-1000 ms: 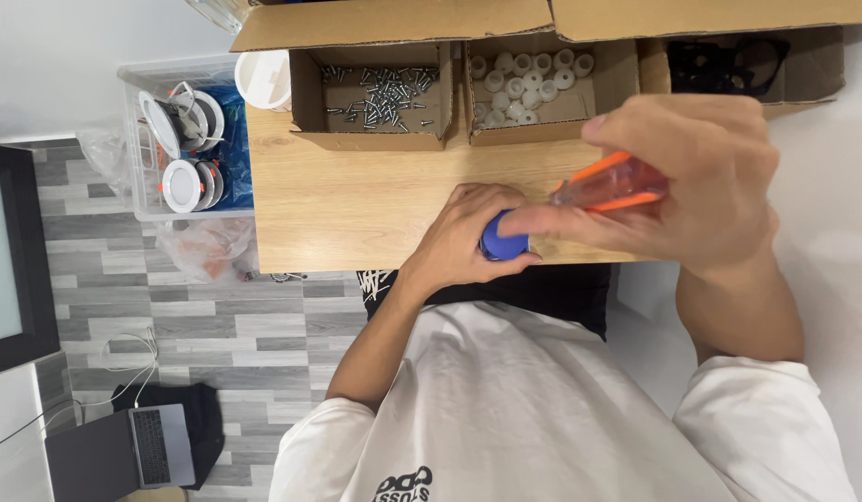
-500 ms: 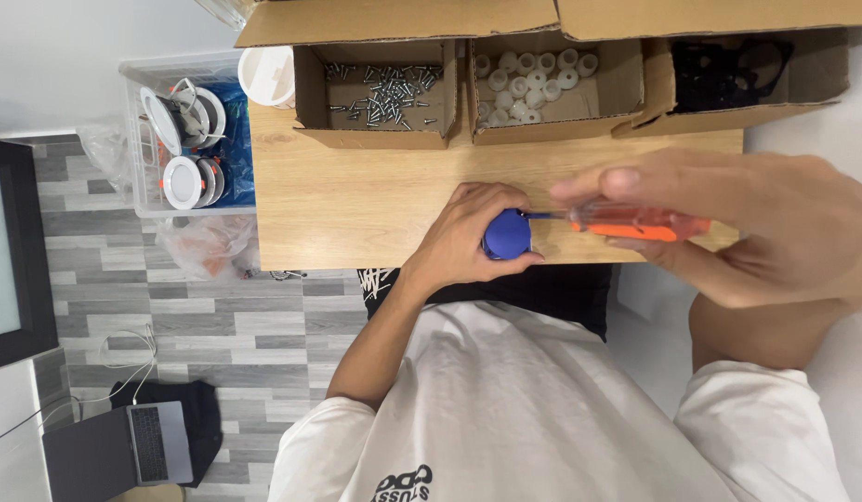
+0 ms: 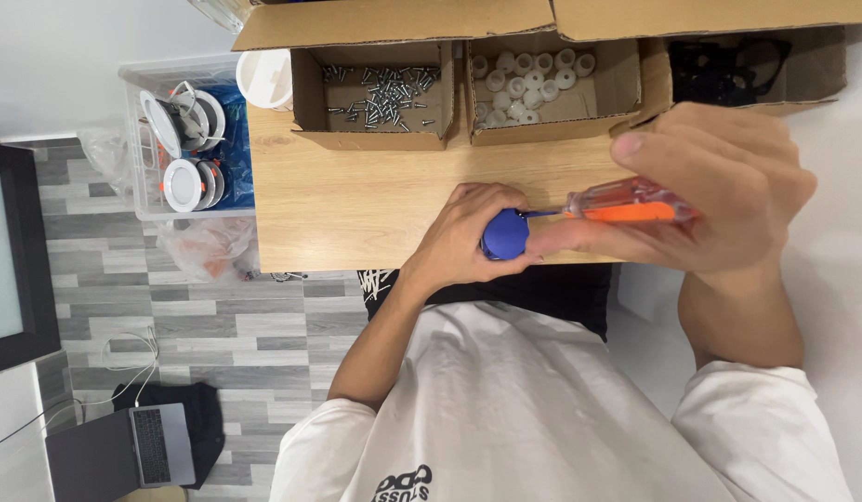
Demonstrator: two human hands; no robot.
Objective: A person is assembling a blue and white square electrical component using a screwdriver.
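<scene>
left hand [image 3: 468, 237] grips the blue round part [image 3: 505, 234], right hand [image 3: 719, 191] pinches the orange screwdriver [image 3: 631, 202] with its tip in it, screw apparently mid-drive, boxes of screws [image 3: 380, 93] waiting

Table [image 3: 356, 204] in mid-frame w/ three open boxes in a row along its far edge: screw box [image 3: 375, 93] at left, box of small caps [image 3: 542, 84] in the middle, third box [image 3: 756, 70] at right. Bin of round fixtures [image 3: 184, 149] stands just left of table; bag [image 3: 208, 246] on floor below it. Laptop [image 3: 124, 451] on floor, bottom left. Left hand [image 3: 468, 237] at near table edge around a round part [image 3: 505, 234]; right hand [image 3: 719, 191] to its right w/ screwdriver [image 3: 626, 203], tip at the part.
</scene>
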